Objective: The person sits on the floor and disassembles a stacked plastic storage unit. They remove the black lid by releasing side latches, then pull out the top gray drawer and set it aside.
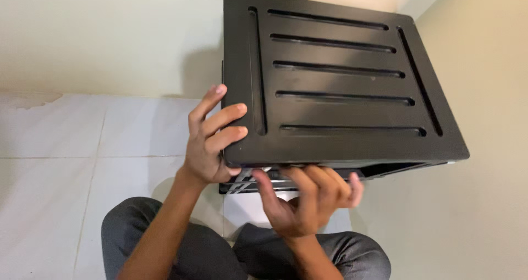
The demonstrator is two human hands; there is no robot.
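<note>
A black plastic rack [341, 82] with long grooves in its flat top stands in a room corner on the tiled floor. My left hand [212, 137] grips the top panel's near left corner, fingers spread over the top surface. My right hand [305, 197] reaches under the front edge, palm up, fingers curled into the gap between the top panel and a lower shelf. Metal parts show faintly in that gap. What my right fingers touch is hidden.
Cream walls [99, 32] close in behind and on the right of the rack. White floor tiles [60, 164] spread to the left. My crossed legs in dark grey trousers [187, 247] lie just in front of the rack.
</note>
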